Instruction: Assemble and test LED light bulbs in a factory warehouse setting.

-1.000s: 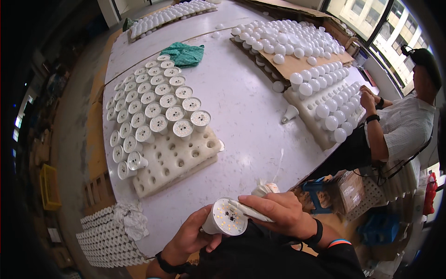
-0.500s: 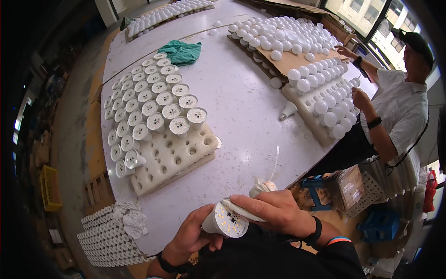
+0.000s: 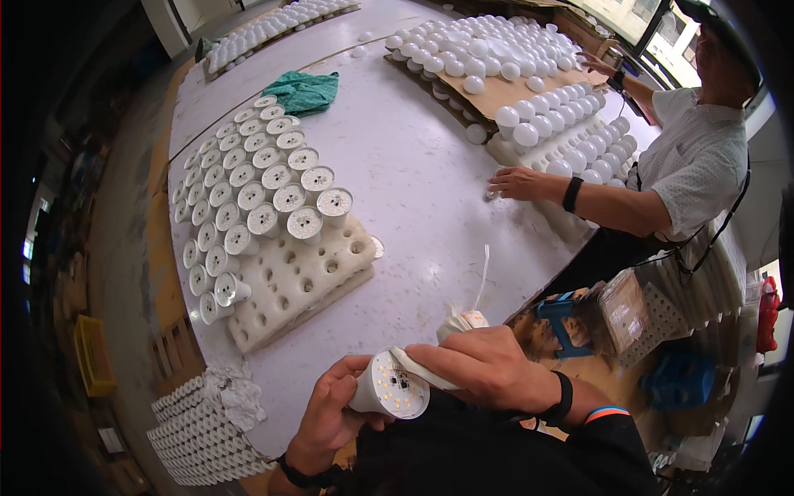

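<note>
My left hand (image 3: 331, 409) is closed around a white LED bulb base (image 3: 364, 395), its round board of yellow LEDs tilted up toward me. My right hand (image 3: 488, 368) grips a soft white squeeze bag (image 3: 426, 369), whose narrow end touches the board's upper rim. The bag's bunched other end (image 3: 460, 322), with an orange mark and a thin pale strand, sticks out beyond my knuckles. Ahead to the left, rows of similar bulb bases (image 3: 241, 174) stand in a holed foam tray (image 3: 302, 289); its near holes hold none.
To the right, a person (image 3: 703, 157) reaches a hand (image 3: 521, 183) onto the white table (image 3: 405, 198). Beside them, round white bulb covers (image 3: 538, 128) fill foam trays and cardboard. A green cloth (image 3: 302, 93) lies behind my tray; more stacked pieces (image 3: 203, 434) stand lower left.
The other person's near hand has come down to the table where a loose bulb base lay. My hands keep their hold, while the bag's end has shifted slightly along the rim.
</note>
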A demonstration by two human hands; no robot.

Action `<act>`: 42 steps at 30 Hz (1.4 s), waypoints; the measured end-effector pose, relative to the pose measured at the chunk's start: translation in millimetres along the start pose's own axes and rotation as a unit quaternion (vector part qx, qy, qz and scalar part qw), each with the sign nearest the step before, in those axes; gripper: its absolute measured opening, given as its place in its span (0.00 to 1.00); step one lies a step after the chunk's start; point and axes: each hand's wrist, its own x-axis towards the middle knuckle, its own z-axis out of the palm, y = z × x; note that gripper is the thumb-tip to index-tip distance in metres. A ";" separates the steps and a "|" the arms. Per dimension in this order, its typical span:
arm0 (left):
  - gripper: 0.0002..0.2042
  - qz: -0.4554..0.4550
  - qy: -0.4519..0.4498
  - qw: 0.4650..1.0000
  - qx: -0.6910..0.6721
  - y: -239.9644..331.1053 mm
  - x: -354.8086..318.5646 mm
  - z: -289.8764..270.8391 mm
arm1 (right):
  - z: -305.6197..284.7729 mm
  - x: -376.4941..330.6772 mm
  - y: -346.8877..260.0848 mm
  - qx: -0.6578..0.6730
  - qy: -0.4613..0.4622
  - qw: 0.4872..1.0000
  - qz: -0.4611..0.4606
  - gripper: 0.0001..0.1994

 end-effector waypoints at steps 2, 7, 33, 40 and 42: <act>0.23 0.014 -0.001 1.000 0.008 0.4 -0.1 0.5 | 0.2 -0.3 0.5 -0.006 -0.008 1.000 0.008 0.19; 0.22 0.076 0.008 0.996 0.036 0.7 -2.3 4.8 | 2.0 -0.6 2.9 -0.004 -0.009 1.000 0.006 0.13; 0.15 0.241 -0.084 0.967 -0.027 -17.8 58.8 4.8 | -28.1 -11.9 35.8 0.195 0.010 0.970 0.145 0.09; 0.16 -0.048 0.063 0.996 -0.050 -67.7 187.0 -19.9 | -73.9 -46.9 84.1 0.268 0.074 0.918 0.285 0.13; 0.14 -0.079 0.103 0.991 -0.009 -95.7 230.6 -34.2 | -87.3 -60.0 100.8 0.248 0.031 0.920 0.300 0.12</act>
